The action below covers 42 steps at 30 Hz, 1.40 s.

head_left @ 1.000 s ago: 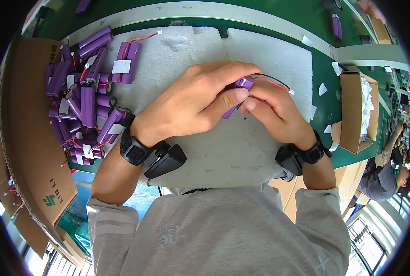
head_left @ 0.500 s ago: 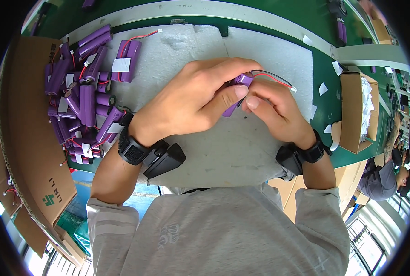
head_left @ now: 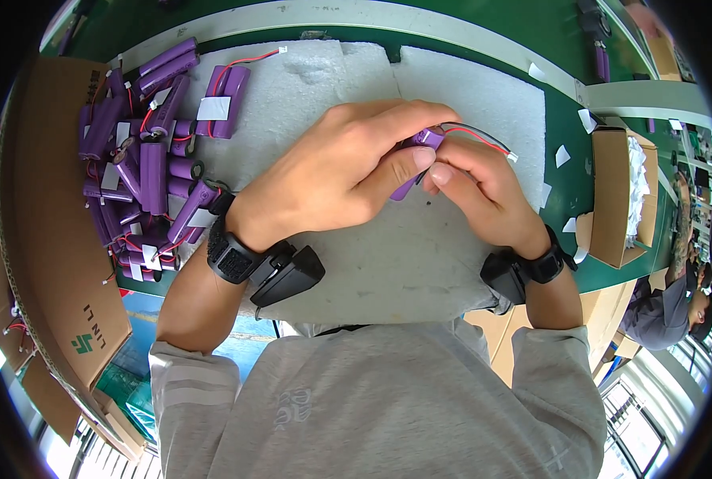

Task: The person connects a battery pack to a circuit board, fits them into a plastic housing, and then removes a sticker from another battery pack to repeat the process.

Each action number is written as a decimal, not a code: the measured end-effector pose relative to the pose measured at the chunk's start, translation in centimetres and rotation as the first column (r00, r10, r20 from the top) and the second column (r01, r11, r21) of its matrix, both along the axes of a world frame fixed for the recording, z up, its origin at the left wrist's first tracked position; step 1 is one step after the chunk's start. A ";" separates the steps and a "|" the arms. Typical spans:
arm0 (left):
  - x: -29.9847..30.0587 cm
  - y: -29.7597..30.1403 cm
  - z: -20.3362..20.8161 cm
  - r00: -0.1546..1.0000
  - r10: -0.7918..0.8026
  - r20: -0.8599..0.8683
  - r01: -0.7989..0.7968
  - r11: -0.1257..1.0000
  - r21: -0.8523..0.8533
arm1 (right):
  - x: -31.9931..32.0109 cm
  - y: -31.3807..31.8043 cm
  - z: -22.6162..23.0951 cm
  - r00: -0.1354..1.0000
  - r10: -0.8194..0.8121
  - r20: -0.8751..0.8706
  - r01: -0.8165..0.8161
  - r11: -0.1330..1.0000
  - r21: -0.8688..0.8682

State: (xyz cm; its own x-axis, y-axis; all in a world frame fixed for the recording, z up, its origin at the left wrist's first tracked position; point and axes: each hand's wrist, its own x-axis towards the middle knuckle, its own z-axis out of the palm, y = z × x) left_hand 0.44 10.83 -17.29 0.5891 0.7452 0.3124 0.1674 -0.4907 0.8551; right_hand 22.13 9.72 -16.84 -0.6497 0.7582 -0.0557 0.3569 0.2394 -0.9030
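Observation:
My left hand is closed round a purple battery pack above the middle of the work surface, its thumb pressed along the pack's near side. A red and a black wire leave the pack's far end and run right to a small white connector, passing over my right hand. The right thumb and fingers are pinched together right beside the pack. What lies between them is mostly hidden; a thin dark piece shows next to the thumb tip.
Purple battery packs with wires and white labels lie piled at the left, beside a large cardboard box. Foam sheeting covers the green table. A small carton holding white paper pieces stands right, near loose scraps. A person sits far right.
Both hands keep their hold on the same spot. My right thumb has shifted very slightly upward, closer to the left thumb.

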 end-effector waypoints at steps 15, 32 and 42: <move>0.2 0.2 0.0 0.999 0.001 0.051 0.003 0.997 -0.072 | 0.3 0.2 -0.2 1.000 0.004 -0.006 -0.004 1.000 -0.021; 0.2 -0.1 0.2 0.999 0.017 0.029 -0.017 1.000 -0.005 | 0.2 0.0 -0.2 1.000 -0.014 -0.001 0.014 1.000 -0.024; 0.1 -0.1 -0.2 0.999 0.032 0.025 -0.032 0.999 0.009 | 0.2 0.1 -0.4 1.000 -0.005 0.024 0.006 0.999 -0.041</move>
State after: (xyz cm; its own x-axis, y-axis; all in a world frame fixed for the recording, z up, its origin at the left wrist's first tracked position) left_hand 0.52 10.74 -17.53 0.5568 0.7606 0.3337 0.1620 -0.4935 0.8545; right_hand 22.33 9.82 -17.23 -0.6433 0.7588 -0.1020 0.3795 0.2004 -0.9032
